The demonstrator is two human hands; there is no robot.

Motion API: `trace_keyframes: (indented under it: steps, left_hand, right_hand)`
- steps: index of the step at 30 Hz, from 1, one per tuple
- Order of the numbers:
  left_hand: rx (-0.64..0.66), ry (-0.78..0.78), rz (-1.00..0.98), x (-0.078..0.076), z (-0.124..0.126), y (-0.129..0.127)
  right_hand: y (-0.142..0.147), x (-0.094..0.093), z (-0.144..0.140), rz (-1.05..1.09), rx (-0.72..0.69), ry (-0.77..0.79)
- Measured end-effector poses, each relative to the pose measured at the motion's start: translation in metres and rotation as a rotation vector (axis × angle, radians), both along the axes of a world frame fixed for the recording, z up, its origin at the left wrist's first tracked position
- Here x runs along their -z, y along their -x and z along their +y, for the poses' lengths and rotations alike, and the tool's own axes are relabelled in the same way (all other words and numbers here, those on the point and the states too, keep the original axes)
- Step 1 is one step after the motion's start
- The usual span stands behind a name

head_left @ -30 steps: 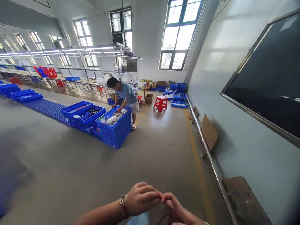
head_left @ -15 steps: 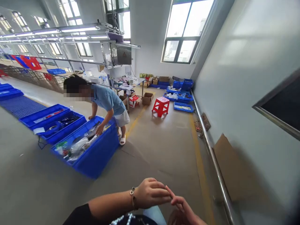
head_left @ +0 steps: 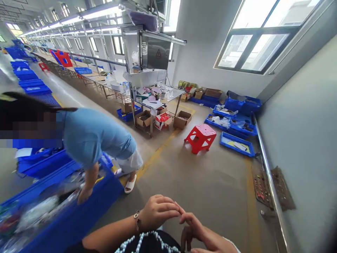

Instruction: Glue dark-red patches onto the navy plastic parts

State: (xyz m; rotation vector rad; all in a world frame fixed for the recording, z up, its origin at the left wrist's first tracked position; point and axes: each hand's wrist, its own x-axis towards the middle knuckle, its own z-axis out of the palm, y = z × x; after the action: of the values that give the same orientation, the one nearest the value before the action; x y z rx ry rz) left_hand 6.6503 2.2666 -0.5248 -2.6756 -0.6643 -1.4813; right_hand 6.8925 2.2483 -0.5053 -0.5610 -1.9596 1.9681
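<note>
Touching fingertips, left hand [head_left: 158, 212] and right hand [head_left: 202, 235] hold nothing visible, above floor [head_left: 210, 186].

The left hand [head_left: 158, 212] is at the bottom of the view, in front of the body, with the back of the hand turned up. Its fingers [head_left: 171, 208] are curled loosely and point to the right. On the left wrist there is a thin bracelet [head_left: 137, 220] with small metal pieces. The right hand [head_left: 204, 235] is just beside it, lower and more to the right, with the palm turned partly up and the fingers bent. The fingertips of both hands meet in the middle and seem to touch. If something small is held between them, it is too small to tell.
</note>
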Motion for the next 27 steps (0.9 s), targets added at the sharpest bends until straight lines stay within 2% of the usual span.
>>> trace_keyframes:
  steps: [4, 6, 8, 12, 15, 19, 23, 25, 27]
  left_hand:
    - [0.026, 0.031, 0.021, -0.021, 0.165, -0.013]
    - [0.045, 0.051, 0.037, -0.024, 0.242, -0.023]
    - [0.065, 0.084, 0.07, -0.02, 0.318, -0.033]
    - [0.117, 0.226, 0.198, -0.003, 0.475, -0.051]
    - [0.091, 0.321, 0.242, -0.005, 0.593, -0.053]
    - [0.007, 0.391, 0.229, -0.031, 0.735, -0.042]
    - [-0.056, 0.45, 0.204, -0.057, 0.858, -0.021]
    - [-0.104, 0.456, 0.172, -0.059, 0.918, -0.007]
    - [-0.157, 0.405, 0.144, -0.054, 0.98, 0.01]
  right_hand:
    - [-0.016, -0.032, 0.158, -0.022, 0.044, 0.049]
    - [-0.026, -0.041, 0.232, -0.042, 0.039, 0.052]
    - [-0.035, -0.041, 0.306, -0.073, 0.026, 0.057]
    - [-0.05, -0.029, 0.465, -0.155, 0.02, 0.041]
    - [-0.055, -0.031, 0.597, -0.212, -0.028, 0.011]
    - [-0.046, -0.059, 0.773, -0.234, -0.184, 0.007]
    - [-0.023, -0.081, 0.931, -0.179, -0.328, 0.029]
    - [-0.007, -0.08, 1.005, -0.129, -0.373, 0.074]
    - [0.011, -0.073, 1.077, -0.062, -0.406, 0.149]
